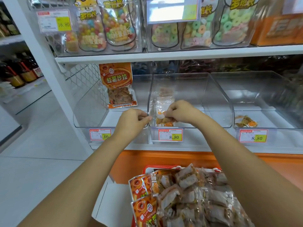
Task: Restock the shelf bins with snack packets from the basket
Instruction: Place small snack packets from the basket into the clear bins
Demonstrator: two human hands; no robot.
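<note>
Main risk: the right hand [180, 113] has its fingers curled round small packets [164, 122] low at the front of the middle bin [193, 89], right by the low front lip. If they are let go there, they may well slide out over it, so they want pushing further back. The left hand [134, 119] is curled at that bin's left front corner. I cannot tell whether its fingers pinch the wall, a packet or nothing. If it tugs the wall, the clear bin could shift on the shelf.

Of the 3 bins on this shelf, the middle bin holds only those packets plus a few behind them. The left bin [88, 112] has 1 orange bag [118, 86] standing at the back. The right bin [262, 99] has a few loose packets [246, 122] at its front left. The red basket [147, 168] below is heaped with a pile [196, 194] of wrapped snacks and orange bags, so most restocking looks undone.
</note>
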